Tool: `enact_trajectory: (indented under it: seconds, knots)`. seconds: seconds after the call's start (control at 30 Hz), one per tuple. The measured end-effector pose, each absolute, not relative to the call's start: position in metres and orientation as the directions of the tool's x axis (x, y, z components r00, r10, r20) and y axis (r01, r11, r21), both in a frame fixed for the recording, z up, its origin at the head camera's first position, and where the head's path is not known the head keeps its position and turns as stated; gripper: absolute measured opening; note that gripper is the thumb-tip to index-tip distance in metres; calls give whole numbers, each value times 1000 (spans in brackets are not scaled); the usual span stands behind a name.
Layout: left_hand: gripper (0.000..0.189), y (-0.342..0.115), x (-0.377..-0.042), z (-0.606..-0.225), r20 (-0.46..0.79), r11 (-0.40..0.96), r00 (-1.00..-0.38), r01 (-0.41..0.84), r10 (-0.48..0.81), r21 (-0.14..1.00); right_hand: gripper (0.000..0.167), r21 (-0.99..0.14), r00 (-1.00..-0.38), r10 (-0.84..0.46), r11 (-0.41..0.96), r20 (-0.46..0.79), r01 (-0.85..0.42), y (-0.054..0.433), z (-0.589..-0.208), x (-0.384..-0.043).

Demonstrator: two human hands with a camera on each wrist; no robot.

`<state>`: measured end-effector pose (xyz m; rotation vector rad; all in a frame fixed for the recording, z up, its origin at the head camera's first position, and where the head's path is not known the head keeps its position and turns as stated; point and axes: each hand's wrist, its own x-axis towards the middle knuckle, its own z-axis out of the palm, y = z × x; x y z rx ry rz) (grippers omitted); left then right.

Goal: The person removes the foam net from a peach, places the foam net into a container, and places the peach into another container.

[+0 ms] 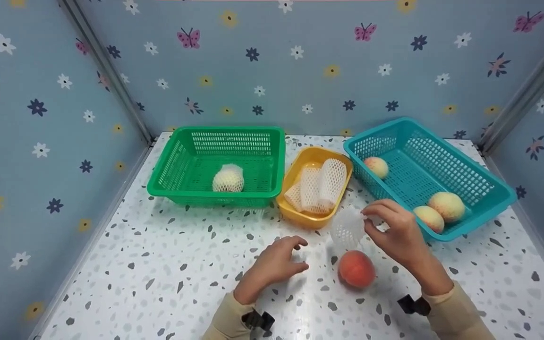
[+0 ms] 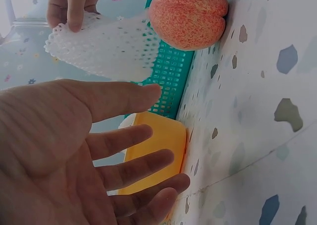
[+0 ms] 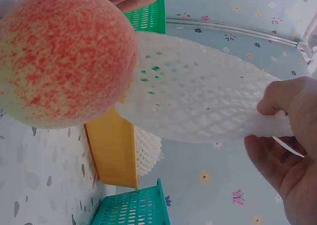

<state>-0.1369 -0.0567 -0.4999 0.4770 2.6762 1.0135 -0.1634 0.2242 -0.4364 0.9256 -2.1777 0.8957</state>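
Right hand (image 1: 398, 236) pinches one end of a white, tube-shaped foam-mesh sleeve (image 1: 347, 230) between thumb and fingers, loose end hanging close to a round, red-mottled peach (image 1: 357, 269) on the white, grey-speckled counter (image 1: 158, 288), contact hard to tell. Left hand (image 1: 276, 262) is left of the peach, fingers parted and loosely bent, holding nothing. With no hand steadying it, the peach could roll if bumped, and the limp sleeve could fold since only one end is held
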Motion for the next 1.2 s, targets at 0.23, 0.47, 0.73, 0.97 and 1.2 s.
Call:
enact_trajectory:
  seconds: [0.23,0.47,0.73,0.97,1.2]
  knots:
    - [44,-56,-136,-500,-106,699,-914,221,392,680,25,-329,-520,-291,510,803,-795,222,-437,-164]
    - [44,-56,-136,-501,-102,694,-914,221,392,685,30,-325,-519,-292,516,803,-793,224,-440,-163]
    - [44,-56,-137,-502,-139,706,-910,199,390,679,32,-343,-540,-288,522,791,-781,225,-444,-162]
    - [43,-56,-137,-503,-136,702,-909,202,394,683,30,-356,-556,-252,549,792,-757,224,-447,-161]
    - [42,-55,-137,-503,-147,703,-905,199,400,683,30,-392,-569,-208,540,796,-745,222,-448,-161]
